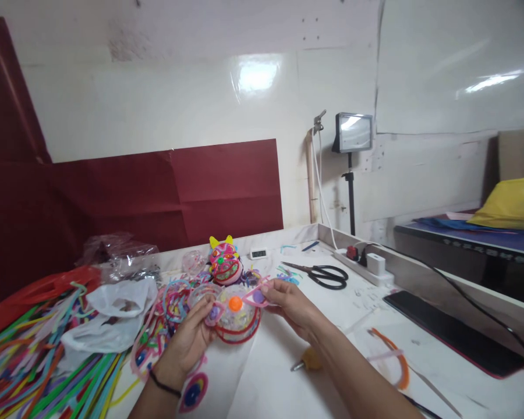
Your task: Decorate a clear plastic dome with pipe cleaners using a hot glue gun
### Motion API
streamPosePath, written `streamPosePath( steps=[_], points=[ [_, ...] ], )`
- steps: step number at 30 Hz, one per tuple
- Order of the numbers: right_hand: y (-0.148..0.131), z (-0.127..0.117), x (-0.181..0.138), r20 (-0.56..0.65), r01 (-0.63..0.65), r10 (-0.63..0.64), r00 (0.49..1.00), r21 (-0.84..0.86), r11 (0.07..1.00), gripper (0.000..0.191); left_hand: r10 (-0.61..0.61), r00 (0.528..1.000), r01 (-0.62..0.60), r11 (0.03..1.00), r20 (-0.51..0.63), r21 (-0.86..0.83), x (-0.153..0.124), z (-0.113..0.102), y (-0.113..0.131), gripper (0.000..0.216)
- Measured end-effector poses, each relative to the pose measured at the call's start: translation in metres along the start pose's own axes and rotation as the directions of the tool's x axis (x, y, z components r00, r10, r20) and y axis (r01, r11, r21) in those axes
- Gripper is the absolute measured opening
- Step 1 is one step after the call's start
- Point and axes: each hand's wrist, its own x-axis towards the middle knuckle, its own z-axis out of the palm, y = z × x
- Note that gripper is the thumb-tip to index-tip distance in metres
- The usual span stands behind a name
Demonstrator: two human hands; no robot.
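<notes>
While curled, left hand (192, 340) against dome (238, 323)

Red rim on the clear dome (240, 329), orange button (235, 303) at its centre. Pink loop (250, 302) with a purple disc (258, 296). Yellow horns (220, 240) on the pink-and-green striped toy head (224, 263). Black scissors (325, 273). Rainbow tangle of pipe cleaners (39, 366) over a white surface (288, 372).

Nothing legible here: the small white digital display (258, 253), far on the white table (367, 314), showed digits too tiny to read.
</notes>
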Motion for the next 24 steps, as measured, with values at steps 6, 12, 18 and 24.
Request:
streamPosePath(
  steps=[6, 12, 18, 24],
  points=[
    [0.002, 0.001, -0.002, 0.053, -0.056, 0.054, 0.997, 0.054, 0.997, 0.041, -0.014, 1.0, 0.014, 1.0, -0.005, 0.018, 0.0, 0.0, -0.002, 0.035],
    [0.004, 0.001, -0.001, 0.022, -0.067, 0.066, 0.998, 0.043, 0.997, 0.044, -0.023, 1.0, 0.022, 0.999, 0.014, 0.048, 0.0, -0.001, -0.004, 0.028],
    [0.013, -0.004, 0.001, 0.01, -0.085, 0.085, 0.996, 0.013, 0.996, 0.044, -0.029, 0.998, 0.023, 0.996, 0.059, 0.09, 0.002, -0.003, -0.008, 0.029],
    [0.027, -0.009, 0.004, 0.005, -0.094, 0.094, 0.996, -0.026, 0.995, 0.043, -0.043, 0.992, 0.025, 0.988, 0.116, 0.155, 0.004, -0.006, -0.012, 0.028]
  ],
)
